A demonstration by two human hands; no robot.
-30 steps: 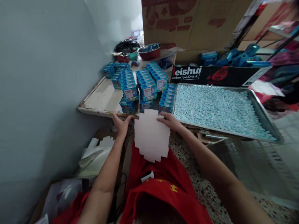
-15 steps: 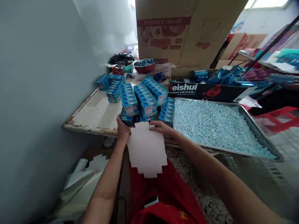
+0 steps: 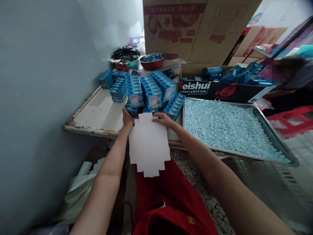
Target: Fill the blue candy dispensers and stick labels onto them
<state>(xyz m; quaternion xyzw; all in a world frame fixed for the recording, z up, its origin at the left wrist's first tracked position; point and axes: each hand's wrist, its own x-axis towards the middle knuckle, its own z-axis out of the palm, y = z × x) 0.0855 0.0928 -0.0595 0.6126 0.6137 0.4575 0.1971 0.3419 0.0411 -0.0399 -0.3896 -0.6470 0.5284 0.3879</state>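
Observation:
A flat white cardboard blank (image 3: pixel 149 143) with notched edges hangs over the table's front edge, above my lap. My right hand (image 3: pixel 163 119) pinches its upper right edge. At the blank's upper left corner, my left hand (image 3: pixel 127 119) is closed, its thumb side against the cardboard; its fingertips are partly hidden beside a low pack of blue candy boxes (image 3: pixel 132 111). Just beyond the hands stand rows of blue boxes (image 3: pixel 135 98), packed side by side in display trays. Another row of blue boxes (image 3: pixel 174 106) lies tilted to the right of my right hand.
A metal tray of pale blue candies (image 3: pixel 227 127) takes up the table's right side. Behind it stands a black carton (image 3: pixel 220 89) of loose blue boxes. A red bowl (image 3: pixel 152 62) sits at the back. A wall (image 3: pixel 49 81) bounds the left; a person (image 3: pixel 293 75) is at far right.
The camera view has tilted, so most things sit higher. The row of blue boxes by my right hand now leans more. Both hands keep their places at the white blank.

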